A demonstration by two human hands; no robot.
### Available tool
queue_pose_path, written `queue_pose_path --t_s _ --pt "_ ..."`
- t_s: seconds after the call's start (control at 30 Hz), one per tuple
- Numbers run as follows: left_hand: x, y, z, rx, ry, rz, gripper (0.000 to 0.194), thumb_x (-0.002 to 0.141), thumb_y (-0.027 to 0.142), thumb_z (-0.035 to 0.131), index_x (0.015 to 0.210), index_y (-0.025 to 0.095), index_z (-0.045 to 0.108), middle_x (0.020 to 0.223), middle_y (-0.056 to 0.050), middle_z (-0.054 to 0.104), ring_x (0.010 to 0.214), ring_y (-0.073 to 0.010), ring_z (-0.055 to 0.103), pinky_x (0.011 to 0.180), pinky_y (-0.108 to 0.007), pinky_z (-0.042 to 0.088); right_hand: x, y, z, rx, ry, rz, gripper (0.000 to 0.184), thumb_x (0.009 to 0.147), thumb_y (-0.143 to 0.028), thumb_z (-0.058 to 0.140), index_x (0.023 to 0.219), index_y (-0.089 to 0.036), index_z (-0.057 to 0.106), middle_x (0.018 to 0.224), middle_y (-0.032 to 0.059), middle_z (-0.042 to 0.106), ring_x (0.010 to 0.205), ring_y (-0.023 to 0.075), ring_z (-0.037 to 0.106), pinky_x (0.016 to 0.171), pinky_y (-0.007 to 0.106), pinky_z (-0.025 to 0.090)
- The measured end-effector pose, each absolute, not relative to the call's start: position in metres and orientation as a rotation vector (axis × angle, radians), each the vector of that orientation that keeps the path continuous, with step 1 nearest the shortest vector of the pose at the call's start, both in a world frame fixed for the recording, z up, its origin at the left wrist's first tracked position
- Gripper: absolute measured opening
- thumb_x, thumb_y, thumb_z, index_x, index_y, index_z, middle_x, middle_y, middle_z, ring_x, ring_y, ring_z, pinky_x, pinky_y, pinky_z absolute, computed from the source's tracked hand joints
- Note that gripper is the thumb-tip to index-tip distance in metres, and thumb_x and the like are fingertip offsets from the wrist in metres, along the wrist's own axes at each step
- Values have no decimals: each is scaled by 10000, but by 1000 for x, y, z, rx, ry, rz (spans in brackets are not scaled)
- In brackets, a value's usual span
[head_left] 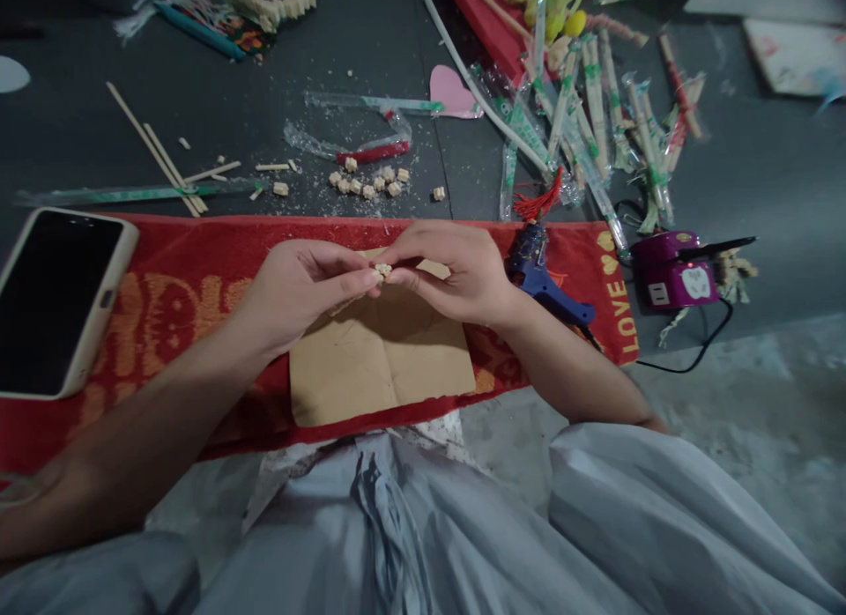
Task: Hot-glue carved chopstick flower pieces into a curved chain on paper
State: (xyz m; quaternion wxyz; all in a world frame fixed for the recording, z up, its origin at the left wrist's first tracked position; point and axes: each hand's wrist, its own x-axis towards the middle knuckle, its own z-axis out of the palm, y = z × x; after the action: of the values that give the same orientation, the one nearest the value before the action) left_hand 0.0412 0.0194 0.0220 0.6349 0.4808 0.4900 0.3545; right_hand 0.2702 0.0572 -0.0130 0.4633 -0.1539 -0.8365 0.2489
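Note:
A small cluster of short wooden stick pieces [382, 270] is pinched between both hands, its bumpy end facing up. My left hand [317, 280] holds it from the left with thumb and fingertips, closed. From the other side my right hand [449, 267] grips it the same way. Beneath the hands lies a tan folded sheet [383, 368], on a red towel [218, 333] with orange lettering. Beyond the towel several similar small wooden clusters [368, 189] sit among pale crumbs. Part of the held piece is hidden by my fingers.
A phone [59, 298] lies at left, near loose wooden sticks [159, 161]. On the right are a blue glue gun [545, 280], a purple device [674, 271] with a black cord and many wrapped chopsticks [595, 113]. A pink paper heart [453, 92] lies farther back.

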Motion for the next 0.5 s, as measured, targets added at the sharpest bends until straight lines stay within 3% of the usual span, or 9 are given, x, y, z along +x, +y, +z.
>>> queue_pose_path --t_s 0.2,0.37,0.5 --pt "40 20 19 1123 1150 766 376 695 557 1025 738 227 850 746 -48 792 634 -136 607 612 -290 435 269 58 -11 -498 -2072 831 436 1204 -541 645 1166 -171 871 1057 52 891 976 122 814 932 268 642" --pt "39 23 20 1122 1149 722 329 692 525 1006 713 239 846 677 -28 736 585 -127 546 560 -280 350 268 58 -10 -571 -2000 1041 538 1159 -648 677 1141 -147 872 1050 79 878 946 129 795 923 276 645" --pt "36 25 18 1147 1147 699 250 737 474 950 722 242 855 723 -52 774 601 -142 579 566 -284 394 266 58 -11 -573 -1932 1153 544 1130 -656 724 1128 -132 873 1035 83 871 924 126 786 887 264 642"
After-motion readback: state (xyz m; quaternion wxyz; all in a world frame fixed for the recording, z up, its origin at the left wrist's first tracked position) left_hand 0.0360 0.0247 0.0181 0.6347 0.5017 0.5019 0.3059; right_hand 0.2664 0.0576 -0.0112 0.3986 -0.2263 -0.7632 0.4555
